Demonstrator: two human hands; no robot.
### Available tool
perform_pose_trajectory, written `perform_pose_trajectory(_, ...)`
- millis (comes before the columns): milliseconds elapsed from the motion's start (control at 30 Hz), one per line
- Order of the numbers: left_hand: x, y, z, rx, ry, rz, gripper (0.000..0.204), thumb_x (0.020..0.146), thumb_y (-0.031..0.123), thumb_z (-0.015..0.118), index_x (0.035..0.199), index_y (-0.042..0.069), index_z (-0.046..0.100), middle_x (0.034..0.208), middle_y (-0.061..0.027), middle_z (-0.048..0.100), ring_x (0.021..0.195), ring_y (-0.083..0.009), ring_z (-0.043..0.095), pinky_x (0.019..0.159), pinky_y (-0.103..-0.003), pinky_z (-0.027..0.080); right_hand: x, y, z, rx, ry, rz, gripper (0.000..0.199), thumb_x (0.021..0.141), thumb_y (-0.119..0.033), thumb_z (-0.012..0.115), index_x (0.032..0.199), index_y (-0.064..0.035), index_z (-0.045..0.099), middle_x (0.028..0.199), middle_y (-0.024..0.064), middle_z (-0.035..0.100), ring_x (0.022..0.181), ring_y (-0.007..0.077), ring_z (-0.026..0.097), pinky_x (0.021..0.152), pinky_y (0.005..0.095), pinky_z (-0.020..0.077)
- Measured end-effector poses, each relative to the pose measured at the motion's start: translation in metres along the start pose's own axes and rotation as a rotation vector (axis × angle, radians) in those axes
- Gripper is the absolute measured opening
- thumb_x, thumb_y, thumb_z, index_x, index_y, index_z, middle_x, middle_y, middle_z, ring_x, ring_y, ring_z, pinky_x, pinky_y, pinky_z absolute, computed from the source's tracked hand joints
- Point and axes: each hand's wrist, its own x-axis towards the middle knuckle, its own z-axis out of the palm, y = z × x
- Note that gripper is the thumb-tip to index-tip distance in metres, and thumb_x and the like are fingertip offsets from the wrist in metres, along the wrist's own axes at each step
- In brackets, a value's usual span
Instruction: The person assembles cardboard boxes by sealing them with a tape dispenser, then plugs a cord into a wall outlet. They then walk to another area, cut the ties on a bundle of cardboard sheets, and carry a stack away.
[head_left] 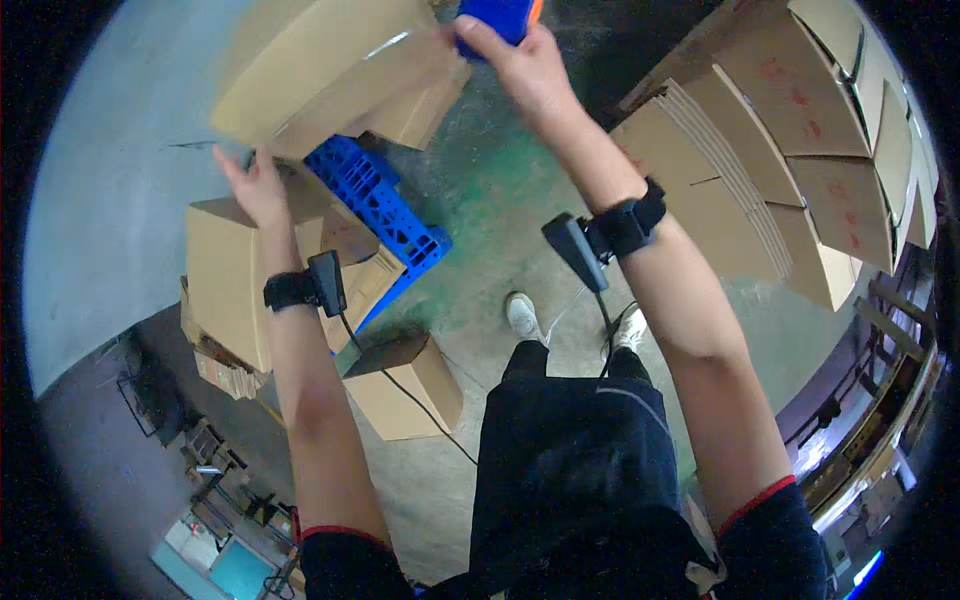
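My right hand (535, 75) is closed around a blue and orange tape dispenser (492, 25), partly cut off by the top edge. It is just right of a large brown cardboard box (325, 60), which is blurred along its near side. A shiny strip (388, 45), like clear tape, shows on that box. My left hand (258, 190) is open, fingers spread, by the box's lower left corner. Whether the fingertips touch it I cannot tell. Below that hand stands another cardboard box (225, 275). A blue plastic pallet (375, 190) is to its right.
A small open carton (410, 395) is on the floor left of my feet. At the right lean stacked flattened cartons (700, 180) and more brown boxes (800, 90). A pale wall (110, 200) rises at the left. Black cables hang from devices strapped on both wrists.
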Motion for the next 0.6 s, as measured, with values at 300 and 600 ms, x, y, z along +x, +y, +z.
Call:
perform_pose_trajectory(300,-0.261,0.071,0.087,0.033,-1.197,0.195,0.050,0.083,0.018,0.060,0.130,0.006,0.046,0.124,-0.0208,0.052,0.110,-0.0356,0.053,0.093,-0.043,0.043,-0.271,0.068,-0.132,0.009,0.052,0.745,0.017,0.088,-0.018,0.062,0.092,-0.0017,0.058,0.076,0.0024,0.064,0.072,0.0103,0.059,0.066,0.0268,0.0478)
perform_pose_trajectory(600,-0.466,0.274,0.202,-0.365,-1.402,0.488,0.028,0.082,0.012,0.055,0.109,0.004,0.060,0.108,-0.0142,0.061,0.092,-0.0307,0.060,0.082,-0.039,0.049,-0.425,0.052,-0.316,-0.028,0.700,1.017,0.018,0.089,-0.021,0.058,0.092,-0.0034,0.058,0.075,0.0063,0.065,0.070,0.0144,0.062,0.071,0.0287,0.0489)
